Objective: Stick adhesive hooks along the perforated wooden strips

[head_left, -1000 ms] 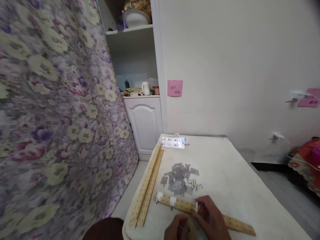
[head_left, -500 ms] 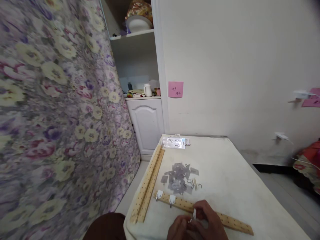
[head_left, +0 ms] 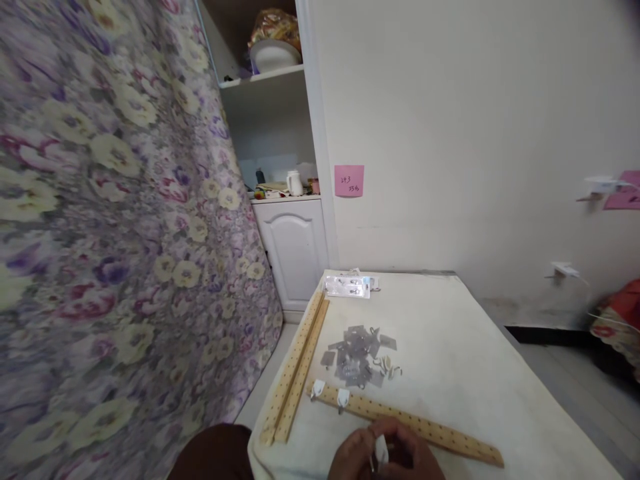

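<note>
At the near edge of the table, my left hand [head_left: 351, 456] and my right hand [head_left: 411, 455] are close together, fingers bent around a small white wall hook [head_left: 382, 448]. Its white backing faces up between the fingertips, and the metal part shows below. Just beyond my hands lies a wooden strip with rows of holes [head_left: 440, 431]. Two white hooks sit on its left end: one hook [head_left: 318, 388] near the tip and a second hook [head_left: 343, 398] beside it. My lower fingers are partly cut off by the frame.
A pile of grey clear-backed hooks [head_left: 356, 353] lies mid-table, with several loose white hooks [head_left: 388, 365] at its right. Two more holed wooden strips [head_left: 295, 373] run along the left edge. A clear package [head_left: 346, 286] lies at the back. A floral curtain [head_left: 130, 253] hangs left.
My hands have drawn slightly back from the strip toward the near edge. The white hook has turned, so more of its white face shows.
</note>
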{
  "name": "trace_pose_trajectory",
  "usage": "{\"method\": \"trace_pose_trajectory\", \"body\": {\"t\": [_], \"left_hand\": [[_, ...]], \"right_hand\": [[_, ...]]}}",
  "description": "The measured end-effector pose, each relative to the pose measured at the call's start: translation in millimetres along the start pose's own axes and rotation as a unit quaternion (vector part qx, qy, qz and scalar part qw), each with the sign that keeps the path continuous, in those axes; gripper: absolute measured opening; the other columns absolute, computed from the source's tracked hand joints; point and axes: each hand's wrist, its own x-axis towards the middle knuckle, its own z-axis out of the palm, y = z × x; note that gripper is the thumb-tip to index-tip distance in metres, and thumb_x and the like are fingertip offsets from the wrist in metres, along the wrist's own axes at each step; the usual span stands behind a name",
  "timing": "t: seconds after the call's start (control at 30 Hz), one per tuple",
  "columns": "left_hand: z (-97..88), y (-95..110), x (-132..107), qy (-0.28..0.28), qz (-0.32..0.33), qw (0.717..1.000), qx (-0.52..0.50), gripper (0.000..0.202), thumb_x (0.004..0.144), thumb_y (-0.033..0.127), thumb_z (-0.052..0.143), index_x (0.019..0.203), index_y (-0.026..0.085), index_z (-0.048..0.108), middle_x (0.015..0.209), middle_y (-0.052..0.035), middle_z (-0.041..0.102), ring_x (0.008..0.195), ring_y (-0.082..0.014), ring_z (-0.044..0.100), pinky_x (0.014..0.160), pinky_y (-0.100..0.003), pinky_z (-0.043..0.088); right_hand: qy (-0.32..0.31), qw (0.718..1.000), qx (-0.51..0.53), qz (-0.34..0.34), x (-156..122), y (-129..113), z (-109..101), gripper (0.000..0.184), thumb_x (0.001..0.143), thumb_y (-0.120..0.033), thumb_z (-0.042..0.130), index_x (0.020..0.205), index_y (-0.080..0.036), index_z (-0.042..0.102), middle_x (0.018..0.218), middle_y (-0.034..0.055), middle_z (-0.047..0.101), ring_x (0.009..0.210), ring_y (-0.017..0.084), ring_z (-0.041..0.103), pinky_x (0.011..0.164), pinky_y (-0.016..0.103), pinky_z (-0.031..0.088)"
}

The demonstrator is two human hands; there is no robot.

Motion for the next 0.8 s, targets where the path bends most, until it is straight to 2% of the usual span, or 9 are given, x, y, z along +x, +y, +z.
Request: {"method": "trace_pose_trajectory", "body": {"t": [0.13, 0.27, 0.33, 0.47, 0.57, 0.67, 0.8], "left_hand": [[-4.1, -0.8, 3.6, -0.019, -0.008, 1.000, -0.023, 0.036, 0.058, 0.047, 0.073, 0.058, 0.016, 0.054, 0.053, 0.0004, 0.056, 0.046, -0.0083, 0.049, 0.044, -0.019, 0.030], [-5.2, -0.2, 4.9, 0.009, -0.003, 0.998, -0.060, 0.039, 0.053, 0.044, 0.076, 0.052, 0.017, 0.048, 0.039, 0.0046, 0.049, 0.034, -0.0042, 0.040, 0.037, -0.017, 0.021], [-5.3, 2.1, 4.6, 0.035, -0.016, 0.997, -0.064, 0.038, 0.052, 0.044, 0.076, 0.054, 0.017, 0.050, 0.037, 0.0047, 0.050, 0.031, -0.0039, 0.039, 0.036, -0.017, 0.020], [-7.7, 8.4, 3.2, 0.055, -0.011, 0.997, -0.047, 0.035, 0.059, 0.043, 0.073, 0.061, 0.016, 0.051, 0.044, 0.0008, 0.059, 0.034, -0.0041, 0.045, 0.036, -0.015, 0.021], [-12.3, 9.3, 4.2, 0.073, -0.013, 0.997, -0.025, 0.037, 0.059, 0.045, 0.072, 0.062, 0.017, 0.049, 0.042, 0.0020, 0.058, 0.034, -0.0056, 0.046, 0.037, -0.015, 0.023], [-19.2, 4.6, 7.8, 0.090, -0.021, 0.996, 0.014, 0.038, 0.057, 0.048, 0.072, 0.064, 0.018, 0.049, 0.043, 0.0033, 0.058, 0.032, -0.0064, 0.045, 0.035, -0.016, 0.023], [-28.6, -5.3, 13.3, 0.106, -0.004, 0.994, 0.034, 0.040, 0.058, 0.052, 0.070, 0.065, 0.019, 0.048, 0.041, 0.0044, 0.057, 0.031, -0.0058, 0.043, 0.036, -0.016, 0.021]], "right_hand": [[-0.037, 0.999, 0.013, -0.005, 0.2, -0.2, -2.3, 0.042, 0.056, -0.049, 0.073, 0.089, -0.025, 0.063, 0.074, 0.0010, 0.063, 0.062, 0.017, 0.058, 0.065, 0.032, 0.047], [-0.008, 1.000, 0.004, 0.011, 0.3, 5.7, -7.3, 0.048, 0.055, -0.047, 0.075, 0.095, -0.024, 0.062, 0.079, 0.0031, 0.066, 0.076, 0.021, 0.062, 0.071, 0.035, 0.047], [0.003, 1.000, -0.002, 0.018, 0.7, 8.7, -9.8, 0.048, 0.056, -0.047, 0.074, 0.095, -0.023, 0.062, 0.078, 0.0037, 0.066, 0.076, 0.022, 0.062, 0.071, 0.035, 0.048], [-0.021, 0.999, -0.034, 0.003, 1.8, 9.5, -15.7, 0.051, 0.057, -0.050, 0.073, 0.098, -0.021, 0.063, 0.082, 0.0056, 0.067, 0.078, 0.022, 0.062, 0.072, 0.035, 0.048], [-0.005, 0.998, -0.051, 0.023, 1.5, 6.5, -19.1, 0.051, 0.058, -0.056, 0.069, 0.094, -0.021, 0.063, 0.084, 0.0064, 0.067, 0.076, 0.022, 0.063, 0.064, 0.034, 0.049], [0.030, 0.996, -0.059, 0.063, 0.2, 4.0, -16.5, 0.047, 0.062, -0.059, 0.065, 0.091, -0.021, 0.062, 0.078, 0.0041, 0.066, 0.065, 0.018, 0.061, 0.054, 0.029, 0.047], [0.037, 0.997, -0.039, 0.057, -0.7, 3.8, -3.5, 0.045, 0.058, -0.053, 0.072, 0.086, -0.020, 0.060, 0.071, 0.0010, 0.063, 0.060, 0.015, 0.059, 0.056, 0.026, 0.045]]}}
